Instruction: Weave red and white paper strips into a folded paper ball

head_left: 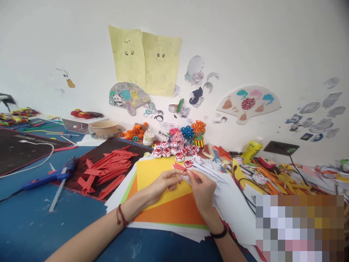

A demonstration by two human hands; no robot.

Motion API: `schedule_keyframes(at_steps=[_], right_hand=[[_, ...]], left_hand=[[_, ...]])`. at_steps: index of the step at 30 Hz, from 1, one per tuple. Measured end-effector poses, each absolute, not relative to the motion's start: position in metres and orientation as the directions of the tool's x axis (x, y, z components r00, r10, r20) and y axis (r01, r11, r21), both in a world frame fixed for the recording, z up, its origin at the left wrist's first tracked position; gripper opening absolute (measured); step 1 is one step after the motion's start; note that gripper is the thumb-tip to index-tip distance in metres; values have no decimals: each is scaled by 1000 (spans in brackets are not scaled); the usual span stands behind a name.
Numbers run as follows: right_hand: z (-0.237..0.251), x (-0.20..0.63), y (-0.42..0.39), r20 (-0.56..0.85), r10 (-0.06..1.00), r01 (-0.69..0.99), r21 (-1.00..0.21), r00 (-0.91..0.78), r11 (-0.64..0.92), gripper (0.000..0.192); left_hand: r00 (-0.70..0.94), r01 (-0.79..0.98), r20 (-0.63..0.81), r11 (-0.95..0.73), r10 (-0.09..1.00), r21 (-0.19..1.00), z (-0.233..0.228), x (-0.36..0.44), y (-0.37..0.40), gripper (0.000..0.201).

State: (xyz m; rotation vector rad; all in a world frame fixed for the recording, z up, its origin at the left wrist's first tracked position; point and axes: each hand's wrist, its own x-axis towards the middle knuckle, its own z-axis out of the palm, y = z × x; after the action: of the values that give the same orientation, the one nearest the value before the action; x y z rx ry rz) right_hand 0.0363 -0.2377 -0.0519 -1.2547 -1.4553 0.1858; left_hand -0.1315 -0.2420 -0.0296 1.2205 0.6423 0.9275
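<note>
My left hand (163, 183) and my right hand (203, 189) meet above a stack of coloured paper, fingertips pinched close together. Between them is a small folded red paper piece (178, 167), partly hidden by the fingers. A thin dark line shows at the fingertips, too small to identify. Beneath the hands lie a yellow sheet (149, 171) and an orange sheet (169, 214), with white and green edges around them. Just beyond the fingers sit several red-and-white folded paper flowers (180, 157).
Folded red paper strips (114, 165) are piled on a dark mat at left, near a blue glue gun (51, 178). A round bowl (105, 129), bead flowers in a striped pot (198, 142) and a yellow bottle (252, 150) stand along the wall. Paper scraps and a black cable (241, 189) crowd the right.
</note>
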Motion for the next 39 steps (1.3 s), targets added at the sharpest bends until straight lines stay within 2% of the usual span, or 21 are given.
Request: schedule_keyframes(at_steps=[4, 8, 11, 15, 20, 23, 29, 34, 39], right_hand=[[-57, 36, -235, 718, 694, 697, -521, 47, 492, 29], [-62, 38, -230, 765, 643, 748, -415, -21, 518, 30], [-64, 40, -227, 775, 630, 756, -382, -52, 531, 28], [-65, 41, -226, 774, 630, 766, -365, -66, 529, 27], [-67, 41, -226, 769, 631, 768, -344, -100, 541, 26], [-68, 41, -226, 779, 616, 793, -300, -117, 530, 26], [-71, 39, -228, 785, 577, 826, -157, -228, 541, 27], [-69, 37, -229, 791, 554, 827, -113, -261, 551, 26], [-65, 35, -231, 809, 522, 814, -97, -271, 572, 25]], left_hand=[[464, -343, 53, 124, 884, 931, -33, -133, -239, 27], [442, -453, 102, 124, 891, 883, -32, -130, -244, 31], [424, -499, 118, 123, 898, 858, -27, -129, -248, 40], [429, -535, 156, 111, 890, 838, -21, -133, -250, 41], [431, -572, 166, 126, 887, 810, -19, -135, -248, 28], [459, -510, 100, 170, 883, 843, -19, -135, -247, 24], [491, -389, -16, 235, 871, 891, -23, -135, -246, 28], [416, -397, 95, 87, 904, 914, -20, -136, -250, 20], [416, -461, 176, 39, 892, 887, -13, -139, -257, 15]])
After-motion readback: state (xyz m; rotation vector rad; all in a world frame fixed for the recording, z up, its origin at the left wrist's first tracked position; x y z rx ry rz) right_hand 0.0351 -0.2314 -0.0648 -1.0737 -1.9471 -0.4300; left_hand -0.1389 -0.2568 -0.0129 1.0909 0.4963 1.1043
